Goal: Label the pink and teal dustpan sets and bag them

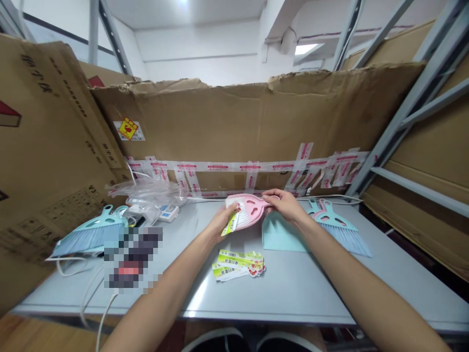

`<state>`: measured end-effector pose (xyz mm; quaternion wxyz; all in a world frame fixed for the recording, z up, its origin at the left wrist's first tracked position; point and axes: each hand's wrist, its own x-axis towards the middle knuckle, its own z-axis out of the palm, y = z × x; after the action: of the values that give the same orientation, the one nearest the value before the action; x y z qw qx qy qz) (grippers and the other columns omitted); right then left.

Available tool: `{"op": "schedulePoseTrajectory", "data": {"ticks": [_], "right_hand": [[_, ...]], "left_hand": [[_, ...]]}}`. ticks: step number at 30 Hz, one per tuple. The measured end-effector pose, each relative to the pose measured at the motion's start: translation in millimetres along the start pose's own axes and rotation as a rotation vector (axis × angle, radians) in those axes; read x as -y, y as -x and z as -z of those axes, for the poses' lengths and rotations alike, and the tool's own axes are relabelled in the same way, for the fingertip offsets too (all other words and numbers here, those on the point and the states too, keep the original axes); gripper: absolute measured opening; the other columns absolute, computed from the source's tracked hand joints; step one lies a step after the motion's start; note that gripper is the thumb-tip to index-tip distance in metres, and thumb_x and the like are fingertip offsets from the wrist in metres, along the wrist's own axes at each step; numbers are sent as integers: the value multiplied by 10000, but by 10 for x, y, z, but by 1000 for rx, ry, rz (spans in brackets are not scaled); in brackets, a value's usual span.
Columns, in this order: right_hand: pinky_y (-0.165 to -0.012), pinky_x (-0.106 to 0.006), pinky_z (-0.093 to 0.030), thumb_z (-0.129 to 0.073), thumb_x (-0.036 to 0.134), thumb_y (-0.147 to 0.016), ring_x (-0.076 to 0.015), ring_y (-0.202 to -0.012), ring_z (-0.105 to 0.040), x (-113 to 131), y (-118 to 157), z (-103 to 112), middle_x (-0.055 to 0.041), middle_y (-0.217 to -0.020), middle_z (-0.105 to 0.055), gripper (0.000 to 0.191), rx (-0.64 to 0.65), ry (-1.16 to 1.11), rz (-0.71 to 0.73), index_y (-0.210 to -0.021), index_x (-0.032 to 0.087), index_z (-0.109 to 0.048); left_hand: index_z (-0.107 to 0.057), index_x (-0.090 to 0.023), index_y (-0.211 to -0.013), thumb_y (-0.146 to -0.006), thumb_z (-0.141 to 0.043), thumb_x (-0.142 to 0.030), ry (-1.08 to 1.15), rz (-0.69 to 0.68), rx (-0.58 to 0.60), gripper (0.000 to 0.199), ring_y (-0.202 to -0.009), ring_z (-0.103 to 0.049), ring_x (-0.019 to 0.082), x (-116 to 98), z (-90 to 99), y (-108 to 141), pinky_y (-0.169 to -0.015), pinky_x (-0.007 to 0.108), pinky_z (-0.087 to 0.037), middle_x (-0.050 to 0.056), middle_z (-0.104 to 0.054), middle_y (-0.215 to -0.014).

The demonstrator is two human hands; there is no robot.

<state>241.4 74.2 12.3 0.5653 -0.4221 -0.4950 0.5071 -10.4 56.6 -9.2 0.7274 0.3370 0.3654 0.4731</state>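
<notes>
My left hand [223,220] pinches the bristle end of a pink hand brush [252,208], its thumb over a yellow-green and white printed card [230,226] lying against the bristles. Around the handle end, the fingers of my right hand [282,205] are closed. A pink rim shows along the brush's lower edge; whether it is a dustpan nested beneath, I cannot tell. Below my hands, several similar printed cards [238,265] lie in an overlapping pile. A mint-green dustpan [284,234] rests on the table, partly hidden behind my right hand and forearm.
Mint-green brushes with blue bristles [342,234] lie at right, a pink one among them. More mint-green brush-and-dustpan pieces [93,230] sit at left, near clear plastic bags [154,193] and a blurred-out object [135,259] with a cable. Taped cardboard [220,127] walls the grey table's [293,288] back.
</notes>
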Motion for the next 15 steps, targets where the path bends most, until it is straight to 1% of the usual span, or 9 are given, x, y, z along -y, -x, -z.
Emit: {"op": "schedulePoseTrajectory", "data": {"ticks": [1,2,4,6,7,9,11,13,15], "right_hand": [[-464,-244,-598,-1045,319,-668,-147,-485,-684,17,-10,32,-50,-725,-807,337,-17,-21,2,-876,182,-818],[-471,-252,-606,-1052,307,-649,-150,-489,-685,39,-22,74,-52,-733,-811,345,-44,-35,8,-867,183,-816],[-459,-249,-589,-1060,305,-621,-144,-484,-672,91,-46,177,-50,-739,-813,369,-103,-43,31,-863,182,-810],[-444,-235,-557,-1060,330,-610,-135,-481,-661,148,-60,281,-47,-751,-815,398,-144,-37,60,-879,177,-808],[-448,-232,-551,-1057,345,-610,-133,-486,-661,175,-62,325,-48,-759,-816,413,-157,-35,74,-893,173,-810],[-481,-240,-564,-1049,369,-619,-131,-504,-666,223,-60,387,-51,-782,-818,430,-177,-37,101,-917,167,-814],[-518,-258,-586,-1040,382,-626,-134,-529,-669,255,-56,413,-47,-795,-814,420,-205,-40,130,-908,168,-815],[-536,-273,-594,-1031,392,-629,-139,-548,-667,271,-54,410,-39,-796,-808,405,-226,-33,151,-891,173,-814],[-550,-290,-599,-1025,404,-640,-149,-569,-674,278,-50,391,-40,-815,-808,399,-232,-20,170,-894,179,-816]], "left_hand": [[-758,-129,-1251,-876,-941,-284,-60,-5,50,445,-862,-833,277,-44,-21,43,-843,375,-682,184,-857,-1080],[-767,-137,-1229,-844,-964,-245,-126,-5,99,446,-827,-823,253,-90,-29,83,-798,340,-674,175,-857,-1088],[-795,-142,-1160,-810,-994,-267,-265,16,186,422,-735,-791,205,-186,-14,156,-683,274,-636,163,-854,-1064],[-824,-139,-1054,-784,-1014,-334,-412,63,273,383,-669,-763,175,-279,20,224,-619,241,-599,155,-849,-995],[-833,-142,-997,-764,-1024,-355,-492,88,325,369,-657,-759,175,-321,35,260,-620,244,-598,151,-846,-958],[-838,-165,-906,-732,-1032,-399,-662,142,442,350,-662,-769,205,-387,45,338,-633,280,-614,136,-844,-905],[-837,-201,-861,-706,-1033,-436,-833,181,540,343,-670,-783,241,-421,24,416,-610,303,-614,104,-845,-871],[-855,-232,-896,-682,-1037,-427,-975,168,608,342,-719,-805,261,-421,-18,476,-614,298,-615,71,-853,-880],[-881,-250,-999,-670,-1039,-381,-1038,88,629,388,-831,-831,278,-398,-58,500,-703,301,-640,69,-870,-953]]}}
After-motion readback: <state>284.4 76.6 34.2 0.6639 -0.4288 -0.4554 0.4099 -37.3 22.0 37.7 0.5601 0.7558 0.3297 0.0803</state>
